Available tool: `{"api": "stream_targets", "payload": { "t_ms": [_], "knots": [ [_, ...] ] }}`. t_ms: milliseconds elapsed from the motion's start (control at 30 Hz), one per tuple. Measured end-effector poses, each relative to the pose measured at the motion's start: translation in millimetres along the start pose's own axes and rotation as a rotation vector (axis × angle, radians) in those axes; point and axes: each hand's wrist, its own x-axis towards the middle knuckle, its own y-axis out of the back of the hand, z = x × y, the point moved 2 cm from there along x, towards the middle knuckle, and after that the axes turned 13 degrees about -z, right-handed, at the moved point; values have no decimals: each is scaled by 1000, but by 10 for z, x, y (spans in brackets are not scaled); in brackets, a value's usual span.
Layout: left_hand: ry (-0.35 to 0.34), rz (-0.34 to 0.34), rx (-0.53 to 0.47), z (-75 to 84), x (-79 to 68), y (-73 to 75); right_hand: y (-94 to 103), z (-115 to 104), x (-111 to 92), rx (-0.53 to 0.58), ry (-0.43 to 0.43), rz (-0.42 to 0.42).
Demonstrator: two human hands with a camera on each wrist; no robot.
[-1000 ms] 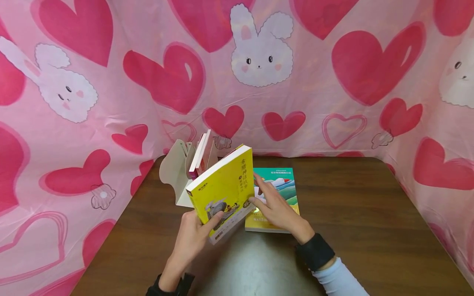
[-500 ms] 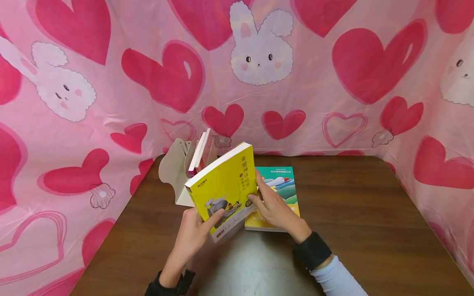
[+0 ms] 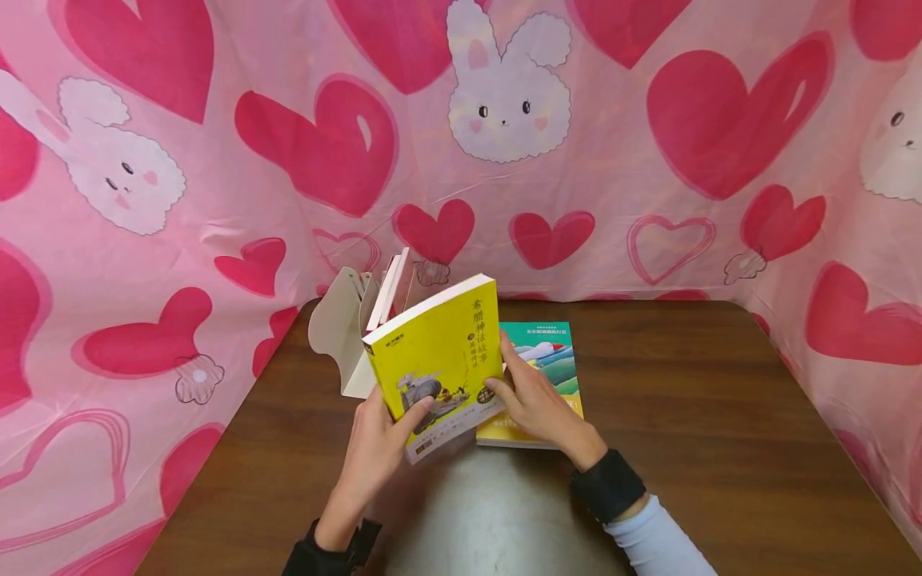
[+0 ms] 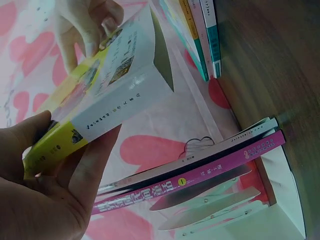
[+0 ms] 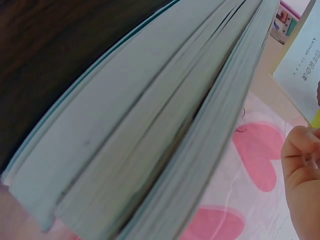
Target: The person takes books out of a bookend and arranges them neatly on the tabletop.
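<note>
Tilted above the table is a thick yellow paperback book (image 3: 439,352). My left hand (image 3: 374,452) grips its lower left corner, thumb on the cover and fingers behind. At the right edge, my right hand (image 3: 540,400) pinches the book, thumb on the front and the other fingers mostly hidden behind it. Its yellow and white spine shows in the left wrist view, where the right hand (image 4: 87,30) also appears on the far side. Beneath the right hand lies a green and yellow book (image 3: 551,364), partly covered; page edges of several stacked books (image 5: 140,120) fill the right wrist view.
Left behind the yellow book stands a cream book rack (image 3: 334,328), holding leaning books (image 3: 389,292), one with a magenta spine (image 4: 190,177). The brown wooden table (image 3: 684,448) meets a pink heart-and-rabbit cloth (image 3: 612,160) at the back and sides.
The yellow book has turned slightly, its top edge now less steep, and shifted a little right. The right hand has settled closer on its right edge. The left hand keeps its grip.
</note>
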Motion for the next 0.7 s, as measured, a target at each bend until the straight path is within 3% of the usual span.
{"api": "stream_targets", "payload": {
  "t_ms": [167, 500, 700],
  "knots": [
    [11, 24, -51, 6, 16, -11, 7, 7, -2, -8, 19, 17],
    [49, 157, -163, -8, 64, -1, 2, -4, -19, 6, 11, 35],
    [48, 167, -26, 45, 80, -11, 24, -13, -46, -33, 4, 59]
  ]
}}
